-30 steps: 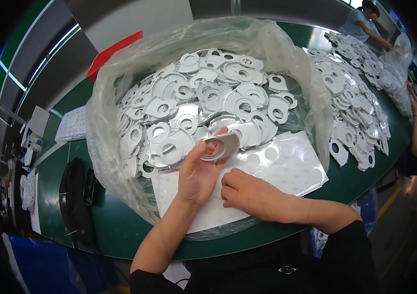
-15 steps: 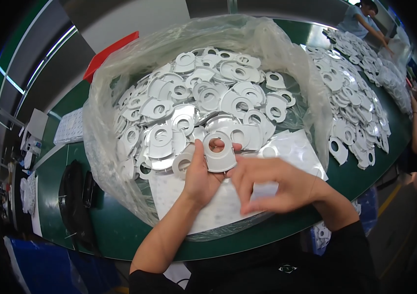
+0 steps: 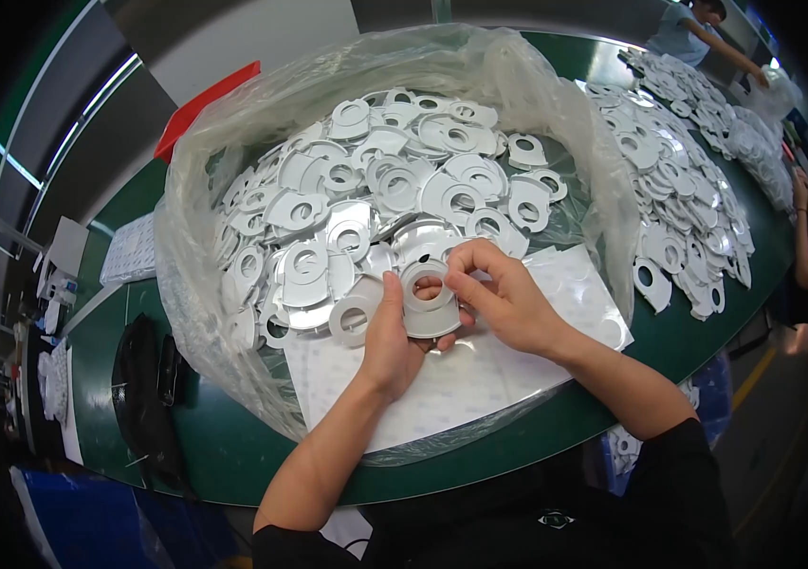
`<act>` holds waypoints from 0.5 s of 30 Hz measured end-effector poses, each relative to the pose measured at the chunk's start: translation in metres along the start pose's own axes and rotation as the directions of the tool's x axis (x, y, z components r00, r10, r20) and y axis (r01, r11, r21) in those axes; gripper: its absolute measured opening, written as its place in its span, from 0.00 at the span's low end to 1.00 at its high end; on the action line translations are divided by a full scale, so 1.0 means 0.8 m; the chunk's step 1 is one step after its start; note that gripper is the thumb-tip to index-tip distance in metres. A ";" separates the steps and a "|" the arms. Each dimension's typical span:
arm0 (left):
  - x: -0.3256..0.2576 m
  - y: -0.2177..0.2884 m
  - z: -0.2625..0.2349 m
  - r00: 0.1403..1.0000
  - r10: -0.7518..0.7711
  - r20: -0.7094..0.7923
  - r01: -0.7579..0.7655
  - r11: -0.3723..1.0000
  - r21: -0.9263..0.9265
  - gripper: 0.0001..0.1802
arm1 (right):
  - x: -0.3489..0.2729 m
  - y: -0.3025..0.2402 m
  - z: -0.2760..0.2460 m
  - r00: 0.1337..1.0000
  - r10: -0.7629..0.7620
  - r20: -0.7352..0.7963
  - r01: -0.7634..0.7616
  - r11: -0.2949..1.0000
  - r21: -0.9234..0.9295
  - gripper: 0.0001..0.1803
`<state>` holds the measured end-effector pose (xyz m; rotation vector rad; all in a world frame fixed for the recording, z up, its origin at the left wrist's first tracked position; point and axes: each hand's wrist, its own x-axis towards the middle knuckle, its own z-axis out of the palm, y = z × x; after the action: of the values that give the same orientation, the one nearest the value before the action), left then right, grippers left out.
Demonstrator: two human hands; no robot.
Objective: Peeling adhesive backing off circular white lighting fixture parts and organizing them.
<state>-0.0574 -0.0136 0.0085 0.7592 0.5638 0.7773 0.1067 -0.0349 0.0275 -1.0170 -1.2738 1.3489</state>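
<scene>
A white plastic part (image 3: 431, 323) with a raised ring around a round hole is in my left hand (image 3: 391, 343). The left thumb lies along its left side, and fingers of that hand show through the hole and past its lower right edge. My right hand (image 3: 508, 302) meets the part at the ring's upper right rim, thumb and forefinger pinched there. Whether something small is between those fingertips is hidden. Just beyond both hands rises a heap of similar white plastic parts (image 3: 304, 270), lying loosely over one another. Beneath my hands lie white sheets with faint rows of marks (image 3: 366, 408).
A clear plastic bag (image 3: 210, 313) surrounds the heap on the green table (image 3: 101, 379). More white parts (image 3: 670, 190) are piled at the right. At the left lie a black pouch (image 3: 143, 398) and a white sheet stack (image 3: 129, 248). A red tray (image 3: 200, 109) stands behind; a co-worker (image 3: 684, 33) reaches in far right.
My right hand, blurred and lower right of the part before, has moved up to the ring's rim. The left hand still holds the part, now turned slightly.
</scene>
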 end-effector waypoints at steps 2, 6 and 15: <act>0.000 -0.001 -0.002 1.000 0.001 0.028 -0.001 1.000 0.004 0.36 | 0.001 0.002 -0.001 1.000 0.006 0.009 -0.005 1.000 -0.021 0.06; 0.000 0.000 0.000 1.000 0.001 -0.004 -0.001 1.000 0.006 0.36 | 0.002 0.006 -0.002 1.000 -0.012 0.001 0.012 1.000 -0.026 0.07; -0.002 0.002 0.003 0.998 0.022 -0.052 -0.017 0.996 0.088 0.18 | 0.006 0.005 -0.016 0.993 -0.059 -0.099 0.060 0.998 0.000 0.08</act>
<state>-0.0576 -0.0150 0.0117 0.8280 0.6422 0.7963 0.1176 -0.0275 0.0223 -1.0233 -1.2183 1.2398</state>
